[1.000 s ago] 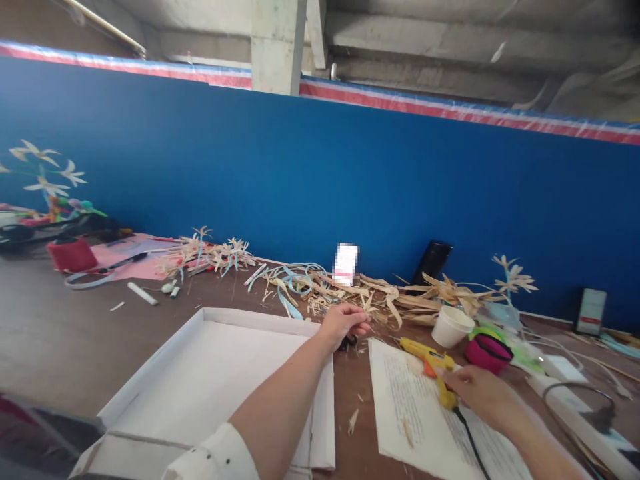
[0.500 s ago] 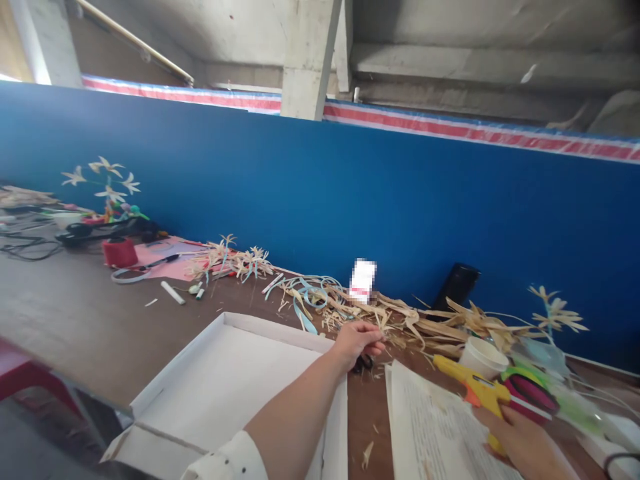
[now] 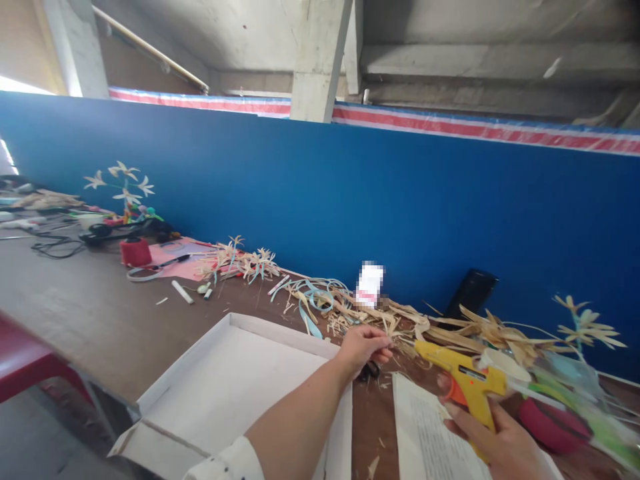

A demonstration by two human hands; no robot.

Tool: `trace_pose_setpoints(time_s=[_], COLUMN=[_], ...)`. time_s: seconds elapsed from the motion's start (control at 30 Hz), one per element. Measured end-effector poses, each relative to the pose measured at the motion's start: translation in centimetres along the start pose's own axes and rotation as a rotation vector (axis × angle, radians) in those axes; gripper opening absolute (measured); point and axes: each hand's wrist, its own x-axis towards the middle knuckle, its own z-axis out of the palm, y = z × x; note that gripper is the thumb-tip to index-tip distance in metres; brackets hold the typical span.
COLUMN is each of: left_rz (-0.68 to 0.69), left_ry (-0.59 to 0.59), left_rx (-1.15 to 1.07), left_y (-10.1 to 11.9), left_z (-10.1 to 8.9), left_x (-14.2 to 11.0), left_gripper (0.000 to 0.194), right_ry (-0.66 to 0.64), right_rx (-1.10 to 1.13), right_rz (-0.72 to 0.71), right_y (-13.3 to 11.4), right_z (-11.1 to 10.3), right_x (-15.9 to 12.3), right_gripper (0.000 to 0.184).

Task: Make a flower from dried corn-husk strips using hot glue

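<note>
My right hand [image 3: 507,437] is wrapped round the handle of a yellow hot glue gun [image 3: 455,365], lifted over the printed sheets [image 3: 425,437]. The gun's nozzle points left, and a clear glue stick sticks out of its back. My left hand [image 3: 364,349] is closed in a pinch just left of the nozzle tip; whatever lies between its fingertips is too small to make out. Black-handled scissors [image 3: 369,371], partly hidden, lie beside that hand. Behind it spread dried husk strips [image 3: 400,313] and light blue ribbon [image 3: 313,323].
A shallow white box [image 3: 215,380] lies under my left forearm. A paper cup [image 3: 505,367], a magenta round case [image 3: 555,423] and a husk flower [image 3: 587,327] are at right. More husk flowers [image 3: 240,260] lie at back left. A blue partition [image 3: 275,187] borders the table.
My right hand has picked up the glue gun from the papers and brought its nozzle near my left hand. The left hand keeps its pinch. The view has shifted left.
</note>
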Motion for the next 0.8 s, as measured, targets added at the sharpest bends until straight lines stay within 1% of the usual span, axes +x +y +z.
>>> trace_pose_setpoints(time_s=[0.1,0.2,0.43,0.53,0.8], left_rz=[0.001,0.006,0.007,0.005,0.000], left_ry=[0.007,-0.003,-0.014,-0.015,-0.015], left_rx=[0.004,0.007,0.022,0.021,0.010], left_y=[-0.1,-0.3,-0.4,-0.4,-0.2], left_z=[0.0,-0.1,-0.2,-0.3,-0.1], left_x=[0.1,0.2,0.2,0.3,0.1], left_gripper=[0.035,0.037,0.037,0.037,0.039], right_ry=[-0.044,-0.083,-0.054,-0.053,-0.044], right_rx=[-0.088,-0.178,-0.371,-0.402,-0.464], right_rz=[0.033,0.034,-0.036,-0.041,-0.118], right_y=[-0.1,-0.1,0.7,0.9,0.9], right_z=[0.9,0.9,0.6,0.7,0.7], right_x=[0.1,0.5,1.0,1.0,1.0], right_gripper=[0.046,0.050,0.050,0.050,0.047])
